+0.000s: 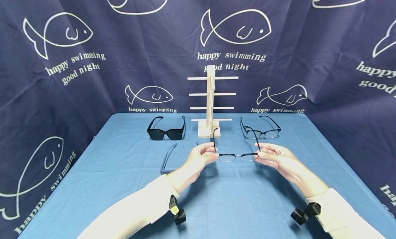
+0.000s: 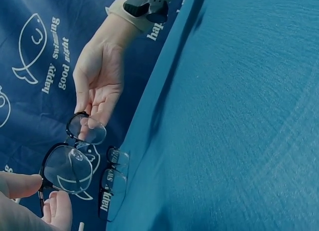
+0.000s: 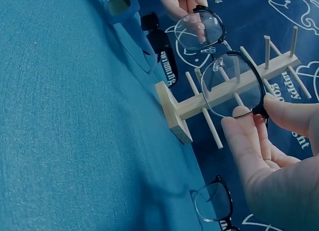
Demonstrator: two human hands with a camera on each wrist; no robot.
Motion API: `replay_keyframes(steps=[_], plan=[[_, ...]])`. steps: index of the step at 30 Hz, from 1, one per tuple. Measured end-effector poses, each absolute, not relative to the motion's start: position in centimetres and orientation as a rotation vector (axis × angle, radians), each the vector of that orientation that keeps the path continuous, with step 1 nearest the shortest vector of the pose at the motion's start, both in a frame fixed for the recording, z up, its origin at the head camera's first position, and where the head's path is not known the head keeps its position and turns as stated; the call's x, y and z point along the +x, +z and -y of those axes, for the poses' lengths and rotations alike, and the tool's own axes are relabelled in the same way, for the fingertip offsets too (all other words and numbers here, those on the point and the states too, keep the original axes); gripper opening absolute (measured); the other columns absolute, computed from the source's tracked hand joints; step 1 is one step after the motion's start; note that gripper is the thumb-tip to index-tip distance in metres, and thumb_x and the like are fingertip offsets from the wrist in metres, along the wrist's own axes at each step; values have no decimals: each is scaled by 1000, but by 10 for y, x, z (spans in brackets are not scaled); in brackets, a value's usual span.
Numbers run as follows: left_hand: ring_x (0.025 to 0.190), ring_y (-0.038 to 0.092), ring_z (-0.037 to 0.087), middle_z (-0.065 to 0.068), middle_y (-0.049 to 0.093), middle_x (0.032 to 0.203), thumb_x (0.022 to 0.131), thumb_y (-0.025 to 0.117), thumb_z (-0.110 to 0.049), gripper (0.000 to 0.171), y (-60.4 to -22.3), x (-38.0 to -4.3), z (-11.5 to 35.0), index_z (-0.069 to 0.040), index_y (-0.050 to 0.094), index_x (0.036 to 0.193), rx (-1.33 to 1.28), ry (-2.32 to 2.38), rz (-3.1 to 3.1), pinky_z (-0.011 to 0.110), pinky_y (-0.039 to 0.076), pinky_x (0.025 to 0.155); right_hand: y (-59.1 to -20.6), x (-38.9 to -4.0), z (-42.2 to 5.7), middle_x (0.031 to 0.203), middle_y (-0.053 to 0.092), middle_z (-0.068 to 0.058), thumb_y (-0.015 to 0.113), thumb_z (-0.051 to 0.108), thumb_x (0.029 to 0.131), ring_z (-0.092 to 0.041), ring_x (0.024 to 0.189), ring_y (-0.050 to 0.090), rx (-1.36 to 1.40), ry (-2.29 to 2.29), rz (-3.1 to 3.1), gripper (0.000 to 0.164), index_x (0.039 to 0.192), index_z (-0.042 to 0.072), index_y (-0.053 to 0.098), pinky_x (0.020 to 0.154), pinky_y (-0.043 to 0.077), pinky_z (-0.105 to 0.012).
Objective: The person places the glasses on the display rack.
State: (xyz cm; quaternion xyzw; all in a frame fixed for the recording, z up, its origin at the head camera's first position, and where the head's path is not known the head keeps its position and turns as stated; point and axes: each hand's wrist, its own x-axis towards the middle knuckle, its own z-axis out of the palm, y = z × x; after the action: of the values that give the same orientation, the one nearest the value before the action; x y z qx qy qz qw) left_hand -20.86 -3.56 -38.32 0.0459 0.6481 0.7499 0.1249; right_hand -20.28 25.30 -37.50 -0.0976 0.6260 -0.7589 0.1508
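Note:
A pair of eyeglasses (image 1: 227, 158) with black upper rims, clear lenses and a metal bridge is held above the blue table, its temples spread and pointing away toward the stand. My left hand (image 1: 198, 160) pinches the left hinge corner between thumb and fingers. At the opposite corner, my right hand (image 1: 279, 160) grips the frame the same way; the thumb against the black rim shows in the right wrist view. Just beyond the glasses rises a wooden display stand (image 1: 210, 101) with several pairs of bare horizontal rods. Blue-framed glasses (image 1: 167, 158) lie partly hidden behind my left forearm.
Black sunglasses (image 1: 168, 133) sit at the back left of the table (image 1: 130, 146), left of the stand. A second pair of clear eyeglasses (image 1: 264, 133) rests at the back right with temples spread. Dark blue printed cloth (image 1: 176, 43) hangs behind and along both sides.

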Motion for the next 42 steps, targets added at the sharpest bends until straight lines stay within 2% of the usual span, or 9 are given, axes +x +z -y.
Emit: replay_keyframes(steps=[6, 11, 17, 22, 23, 27, 30, 36, 42], plan=[[93, 63, 7, 17, 62, 118, 86, 65, 2, 51, -382, -209, 38, 5, 50, 135, 119, 2161, -1939, 28, 54, 94, -377, -204, -250, 100, 66, -4, 58, -4, 93, -19, 99, 70, -286, -2194, -1795, 33, 125, 3, 56, 93, 55, -31], [94, 62, 7, 13, 64, 115, 86, 66, 1, 52, -383, -208, 43, 3, 50, 135, 119, 2152, -1982, 21, 52, 85, -379, -206, -245, 102, 65, -5, 58, -5, 93, -18, 98, 70, -308, -2205, -1795, 34, 126, 2, 55, 93, 55, -31], [94, 62, 8, 14, 65, 114, 86, 66, 0, 51, -384, -209, 51, 5, 49, 134, 125, 2165, -2016, 19, 51, 84, -377, -210, -236, 102, 64, -4, 58, -5, 93, -19, 98, 70, -313, -2189, -1834, 42, 133, -7, 46, 93, 56, -30], [91, 62, 7, 14, 65, 113, 86, 64, 2, 49, -385, -210, 55, 5, 50, 133, 108, 2205, -2003, 22, 53, 88, -376, -212, -229, 101, 64, -4, 58, -5, 93, -19, 96, 70, -301, -2211, -1820, 30, 120, 8, 58, 92, 56, -30], [91, 62, 6, 13, 65, 112, 86, 64, 2, 49, -384, -210, 56, 5, 50, 133, 97, 2209, -2000, 23, 53, 89, -376, -213, -228, 101, 64, -4, 58, -5, 93, -19, 96, 70, -296, -2210, -1821, 31, 121, 7, 58, 92, 56, -30], [91, 62, 6, 14, 65, 114, 87, 64, 1, 49, -383, -211, 59, 4, 50, 133, 87, 2201, -2014, 25, 53, 90, -376, -214, -224, 103, 64, -5, 58, -5, 93, -17, 97, 70, -293, -2204, -1831, 49, 138, -9, 42, 93, 56, -29], [91, 62, 6, 15, 65, 115, 87, 64, 0, 49, -382, -213, 61, 4, 50, 133, 80, 2200, -2018, 25, 53, 91, -375, -215, -222, 104, 65, -4, 57, -5, 93, -16, 98, 70, -287, -2214, -1818, 60, 143, -17, 26, 93, 55, -29], [91, 63, 6, 16, 66, 114, 87, 64, 1, 48, -380, -217, 64, 4, 51, 133, 77, 2200, -2043, 25, 53, 92, -372, -216, -218, 103, 67, -3, 56, -6, 94, -14, 98, 69, -260, -2245, -1766, 66, 146, -18, 17, 94, 55, -28], [92, 63, 7, 18, 65, 118, 88, 63, 1, 48, -378, -222, 68, 4, 50, 134, 61, 2185, -2081, 29, 52, 95, -372, -222, -211, 102, 67, 2, 55, -4, 95, -12, 98, 69, -229, -2228, -1808, 66, 147, -16, 17, 94, 54, -25]])
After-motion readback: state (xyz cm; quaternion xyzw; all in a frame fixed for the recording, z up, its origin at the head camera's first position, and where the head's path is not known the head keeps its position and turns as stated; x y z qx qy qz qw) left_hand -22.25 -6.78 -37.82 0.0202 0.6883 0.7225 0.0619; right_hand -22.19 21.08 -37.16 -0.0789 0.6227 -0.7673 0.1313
